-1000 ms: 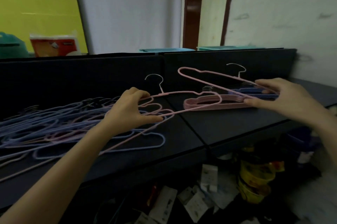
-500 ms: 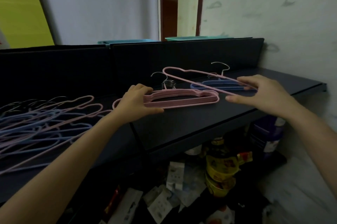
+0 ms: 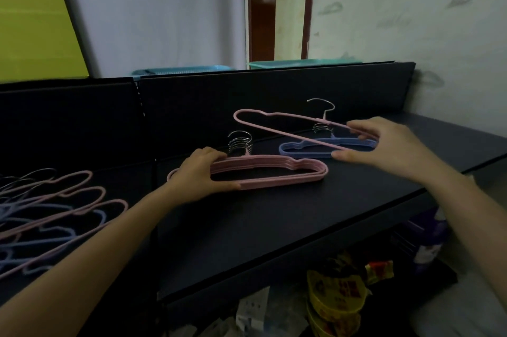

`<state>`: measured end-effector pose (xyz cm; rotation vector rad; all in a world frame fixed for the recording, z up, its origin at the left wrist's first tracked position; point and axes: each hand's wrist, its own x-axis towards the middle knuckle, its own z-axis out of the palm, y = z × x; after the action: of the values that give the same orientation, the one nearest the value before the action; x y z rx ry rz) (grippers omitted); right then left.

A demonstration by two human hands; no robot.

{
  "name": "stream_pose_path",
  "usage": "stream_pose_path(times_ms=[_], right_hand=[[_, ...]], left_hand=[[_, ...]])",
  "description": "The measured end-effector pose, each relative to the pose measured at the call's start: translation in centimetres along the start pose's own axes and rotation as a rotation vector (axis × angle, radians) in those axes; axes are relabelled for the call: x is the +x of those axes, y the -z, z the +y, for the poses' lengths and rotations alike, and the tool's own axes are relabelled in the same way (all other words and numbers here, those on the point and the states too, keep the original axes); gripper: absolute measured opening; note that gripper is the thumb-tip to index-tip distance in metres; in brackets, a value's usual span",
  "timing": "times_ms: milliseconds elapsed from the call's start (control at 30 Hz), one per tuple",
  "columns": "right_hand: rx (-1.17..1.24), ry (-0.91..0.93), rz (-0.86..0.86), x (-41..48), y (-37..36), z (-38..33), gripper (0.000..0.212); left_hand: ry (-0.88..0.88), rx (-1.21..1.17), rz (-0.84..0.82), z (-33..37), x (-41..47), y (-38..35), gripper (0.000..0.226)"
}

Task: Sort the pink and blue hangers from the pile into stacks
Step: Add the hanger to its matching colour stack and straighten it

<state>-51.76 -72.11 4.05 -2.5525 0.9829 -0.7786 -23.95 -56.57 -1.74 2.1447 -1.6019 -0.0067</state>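
L hand grip clamped on pink stack, steadying it; R hand grip pinches single pink hanger, tilted over blue stack, prob. headed for pink stack.

Most likely a storage or utility corner of a home, going by the black worktop with upright black back panels set against a scuffed whitewashed wall beside a brown door frame. Borne out by teal plastic baskets behind the panels, a yellow board at far left, and yellow packets, loose papers and a purple bottle crammed underneath. Domestic too in the pink and blue clothes hangers lying on top.
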Motion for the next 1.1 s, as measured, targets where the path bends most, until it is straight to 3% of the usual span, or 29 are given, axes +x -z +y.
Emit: stream_pose_path(times_ms=[333, 533, 667, 800, 1100], right_hand=[[0.002, 0.154, -0.115, 4.1, -2.3, 0.8, 0.108], [0.011, 0.215, -0.215, 5.5, -4.5, 0.6, 0.104], [-0.033, 0.251, -0.272, 6.1, -5.8, 0.4, 0.095], [-0.156, 0.298, -0.309, 6.1, -7.6, -0.5, 0.09], [-0.145, 0.337, -0.343, 6.7, -10.3, -1.6, 0.096]], left_hand=[[0.056, -0.011, 0.026, -0.5, 0.5, -0.4, 0.07], [0.209, -0.099, 0.025, -0.4, -0.4, 0.8, 0.111], [0.336, -0.509, 0.275, -1.3, -1.4, 2.0, 0.079], [0.348, -0.291, 0.33, -1.7, -1.6, 1.4, 0.021], [0.398, 0.048, 0.29, -3.2, -2.1, 1.4, 0.026]])
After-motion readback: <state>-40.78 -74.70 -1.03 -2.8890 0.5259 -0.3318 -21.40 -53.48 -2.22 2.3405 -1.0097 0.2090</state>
